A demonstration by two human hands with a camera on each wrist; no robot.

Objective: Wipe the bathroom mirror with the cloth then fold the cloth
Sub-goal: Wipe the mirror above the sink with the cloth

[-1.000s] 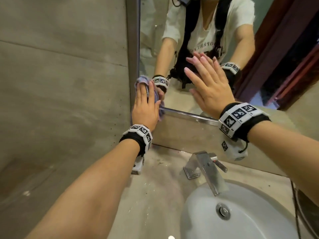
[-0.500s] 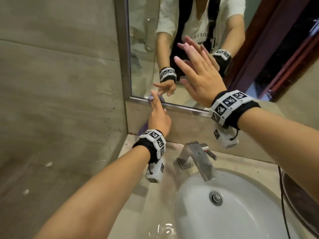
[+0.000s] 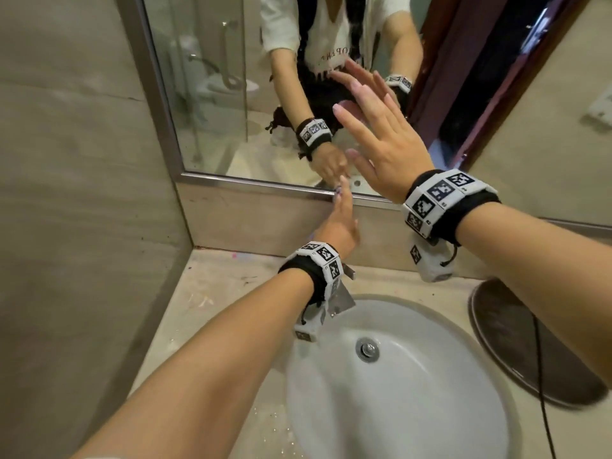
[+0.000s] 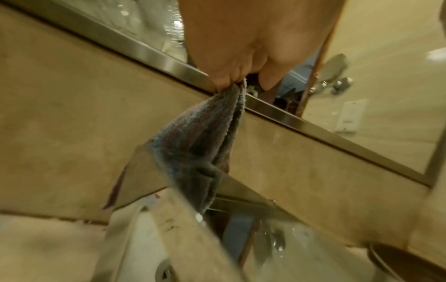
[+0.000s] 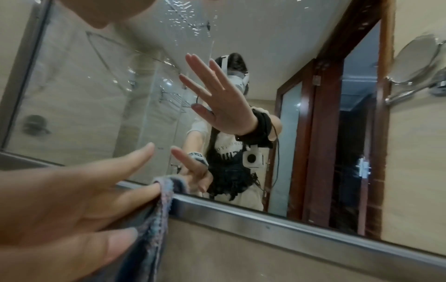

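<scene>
The mirror (image 3: 215, 94) hangs above the sink with a steel frame (image 3: 265, 185). My left hand (image 3: 342, 213) reaches up to the frame's lower edge. In the left wrist view its fingertips (image 4: 229, 80) pinch one corner of the blue-purple cloth (image 4: 200, 145), which hangs down limp in front of the wall. Only a scrap of the cloth (image 3: 337, 193) shows in the head view; the cloth (image 5: 156, 213) also shows in the right wrist view. My right hand (image 3: 374, 127) is held flat with fingers spread, close to the glass; I cannot tell whether it touches.
A steel faucet (image 3: 342, 298) stands right under my left wrist, behind the white basin (image 3: 414, 376). The beige counter (image 3: 215, 293) runs left to a tiled side wall (image 3: 66, 193). A dark round tray (image 3: 516, 342) and a black cable (image 3: 543, 359) lie at the right.
My left hand slid down off the glass and right along the lower frame. The cloth, earlier pressed flat under the palm, now dangles from the fingertips. The right hand stayed by the glass.
</scene>
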